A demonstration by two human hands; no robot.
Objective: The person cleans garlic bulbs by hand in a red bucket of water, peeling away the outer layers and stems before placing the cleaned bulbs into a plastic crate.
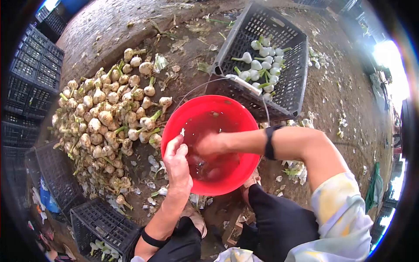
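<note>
A red bucket (pixel 244 172) of murky water stands between my knees, with pale shapes showing dimly under the surface. My left hand (pixel 178 168) is over the bucket's left side, its thumb and fingers pointing up and slightly apart. Nothing shows in that hand. My right hand (pixel 208 144) reaches into the water, smeared by motion, so its fingers and anything in them cannot be made out. The bucket's wire handle, with a white grip (pixel 244 84), leans on the far side against a black crate (pixel 303 56). Inside that crate lie several clean white garlic bulbs (pixel 256 65).
A large heap of unwashed garlic bulbs (pixel 106 117) spreads over the ground at left. Another black crate (pixel 104 222) at lower left holds some cleaned garlic. Stacked dark crates (pixel 32 61) line the far left. Loose peel (pixel 297 170) litters the dirt floor.
</note>
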